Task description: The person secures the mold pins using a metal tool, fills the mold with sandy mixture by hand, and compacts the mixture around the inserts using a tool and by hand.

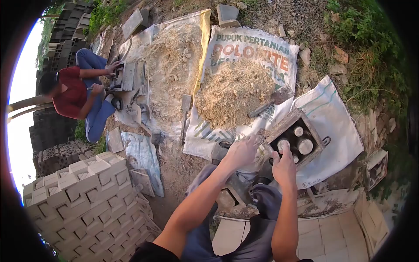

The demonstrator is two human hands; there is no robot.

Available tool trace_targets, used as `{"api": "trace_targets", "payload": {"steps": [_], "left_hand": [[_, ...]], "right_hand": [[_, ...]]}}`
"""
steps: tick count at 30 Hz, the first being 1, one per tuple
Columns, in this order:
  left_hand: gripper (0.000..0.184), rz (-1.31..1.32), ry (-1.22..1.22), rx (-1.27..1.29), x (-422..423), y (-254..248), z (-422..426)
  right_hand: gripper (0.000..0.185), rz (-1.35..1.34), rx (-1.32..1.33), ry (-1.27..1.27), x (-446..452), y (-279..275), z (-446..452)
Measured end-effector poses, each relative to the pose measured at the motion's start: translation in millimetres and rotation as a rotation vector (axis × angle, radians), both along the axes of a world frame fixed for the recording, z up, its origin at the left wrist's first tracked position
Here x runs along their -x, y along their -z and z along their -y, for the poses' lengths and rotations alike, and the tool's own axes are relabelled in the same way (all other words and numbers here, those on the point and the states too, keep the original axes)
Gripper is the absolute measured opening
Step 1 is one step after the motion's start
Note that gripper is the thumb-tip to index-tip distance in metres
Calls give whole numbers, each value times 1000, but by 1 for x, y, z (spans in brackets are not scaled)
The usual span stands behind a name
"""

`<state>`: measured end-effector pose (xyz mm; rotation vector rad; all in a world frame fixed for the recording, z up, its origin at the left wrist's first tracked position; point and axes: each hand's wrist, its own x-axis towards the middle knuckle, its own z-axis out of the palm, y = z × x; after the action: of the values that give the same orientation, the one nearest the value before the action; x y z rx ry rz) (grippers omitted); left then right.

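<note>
A dusty rectangular block mold (324, 150) lies on a white sack, with several round, pale-topped pegs (305, 146) inside and a metal loop on its right side. My right hand (284, 168) is at the mold's near edge, thumb and forefinger apart, the fingertips by one peg. At the mold's left wall, my left hand (243, 153) has its fingers bent together and coated in pale dust. What those fingers hold, if anything, is hidden. Beyond my hands, a pile of sandy mix (240, 94) sits on a printed sack, with a trowel (273, 100) on its right side.
Stacked pale blocks (83, 192) rise at the lower left, and more blocks (323, 236) lie near my legs. A person in a red shirt (72, 94) sits at the left, hands on another mold (126, 76). A flat-bladed tool (185, 109) lies between the sand piles.
</note>
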<state>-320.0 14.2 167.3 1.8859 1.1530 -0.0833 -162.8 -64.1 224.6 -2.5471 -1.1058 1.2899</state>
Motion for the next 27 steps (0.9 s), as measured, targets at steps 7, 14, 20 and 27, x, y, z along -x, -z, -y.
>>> {"api": "trace_targets", "payload": {"steps": [7, 14, 20, 27], "left_hand": [[52, -108, -278, 241, 7, -3, 25], [49, 38, -497, 112, 5, -6, 83], [39, -57, -520, 520, 38, -19, 141], [30, -73, -481, 567, 79, -15, 124]], "right_hand": [[56, -185, -196, 320, 6, 20, 37], [49, -81, -323, 413, 37, 23, 56], [29, -200, -411, 528, 61, 44, 77], [35, -354, -256, 473, 100, 65, 96]]}}
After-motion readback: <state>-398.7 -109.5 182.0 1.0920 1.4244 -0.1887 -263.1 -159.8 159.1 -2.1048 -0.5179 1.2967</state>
